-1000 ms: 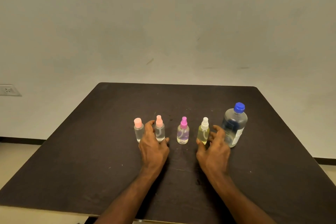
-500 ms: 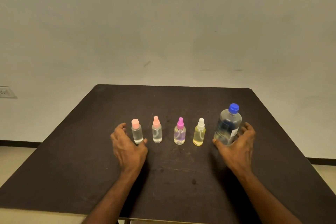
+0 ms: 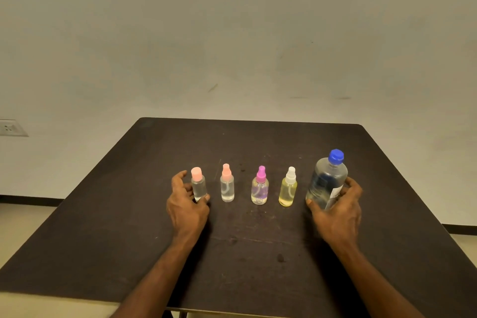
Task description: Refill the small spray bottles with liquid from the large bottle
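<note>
- left hand (image 3: 187, 208) curled round clear spray bottle with peach cap (image 3: 198, 184), far end of row from large bottle
- right hand (image 3: 338, 210) grips large clear plastic bottle (image 3: 326, 181), blue cap, upright on dark matte table (image 3: 129, 214)
- yellow spray bottle (image 3: 287, 188) just beside large bottle

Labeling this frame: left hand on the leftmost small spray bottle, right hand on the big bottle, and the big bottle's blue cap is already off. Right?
Not quite. The head view shows the blue cap still on the large bottle. The rest holds: the left hand grips the leftmost small spray bottle, and the right hand grips the large bottle.
</note>
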